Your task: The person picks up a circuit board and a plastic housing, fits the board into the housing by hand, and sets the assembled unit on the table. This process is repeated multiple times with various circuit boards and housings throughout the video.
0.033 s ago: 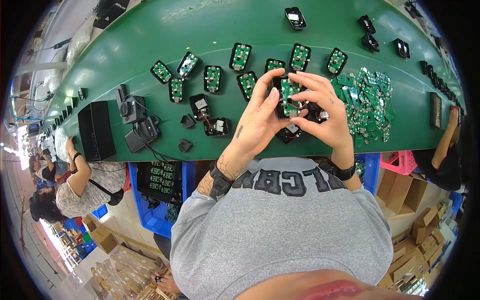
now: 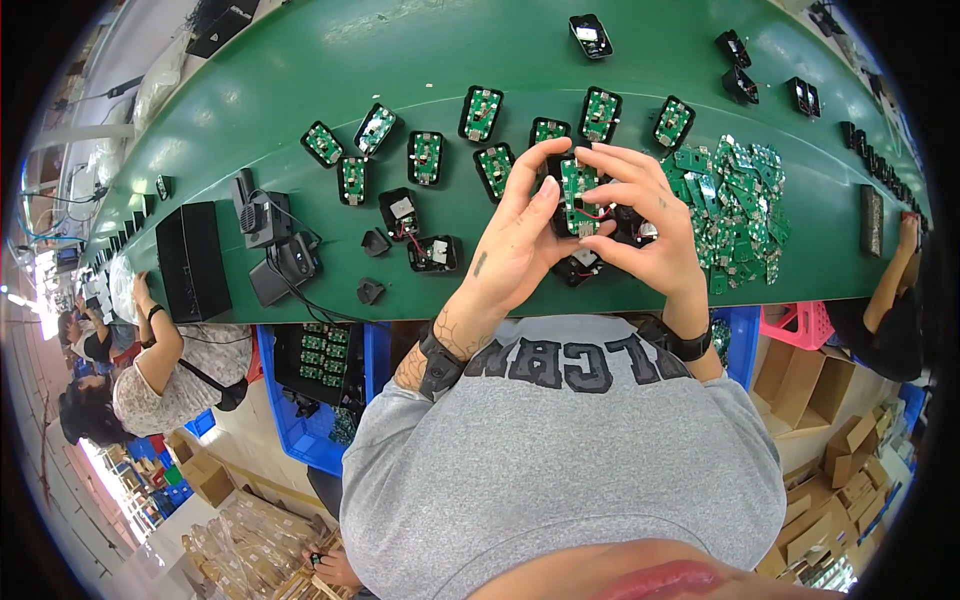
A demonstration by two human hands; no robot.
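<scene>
Both hands hold a green circuit board [image 2: 577, 190] above the table's near edge, with the dark edge of a casing showing beside it. My left hand [image 2: 508, 238] has its thumb and index finger along the board's left side. The fingers of my right hand [image 2: 655, 215] curve round the right side, the thumb at the bottom end. A red wire crosses the board's lower part. Partly hidden under my hands lie black casings [image 2: 580, 268] with wires. Just beyond my fingertips is another cased board [image 2: 549, 130].
Several black casings with green boards [image 2: 426, 158] lie across the green table [image 2: 380, 50]. A heap of loose boards [image 2: 735, 215] sits right of my hand. Open casings [image 2: 434, 254], a black box [image 2: 190, 262] and cabled black devices [image 2: 264, 215] lie left. People work at both sides.
</scene>
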